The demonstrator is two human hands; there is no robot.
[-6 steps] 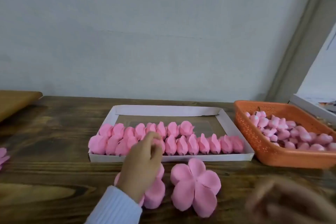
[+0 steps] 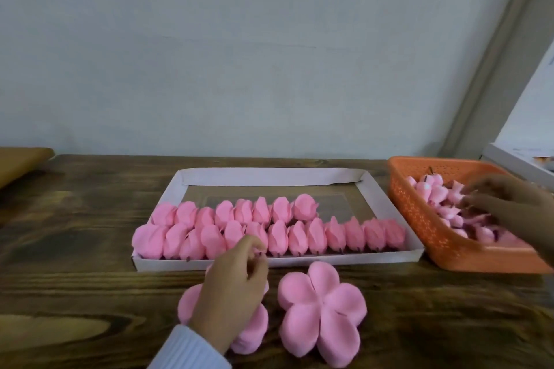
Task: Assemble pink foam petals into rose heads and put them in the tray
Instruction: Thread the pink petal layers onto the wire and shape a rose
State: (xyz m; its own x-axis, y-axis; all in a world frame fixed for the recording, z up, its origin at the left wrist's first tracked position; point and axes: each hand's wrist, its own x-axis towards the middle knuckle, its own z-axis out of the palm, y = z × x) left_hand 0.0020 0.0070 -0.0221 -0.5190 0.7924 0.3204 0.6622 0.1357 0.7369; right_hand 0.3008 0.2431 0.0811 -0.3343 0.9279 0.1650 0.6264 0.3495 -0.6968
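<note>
Pink heads (image 2: 269, 234) pack the tray's (image 2: 269, 177) front wall.
We judge right hand (image 2: 509, 207) seeks a bud (image 2: 425, 187) in the basket (image 2: 419, 219); left hand (image 2: 230, 287) curls over petals (image 2: 251, 335); holds indiscernible.

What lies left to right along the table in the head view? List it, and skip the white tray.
Tan board → left hand, over a petal stack → flat five-petal flower → orange basket → right hand, reaching into that basket.

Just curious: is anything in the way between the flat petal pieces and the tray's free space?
Only the rows of rose heads in the near part of the tray; its bare floor lies behind them.
</note>
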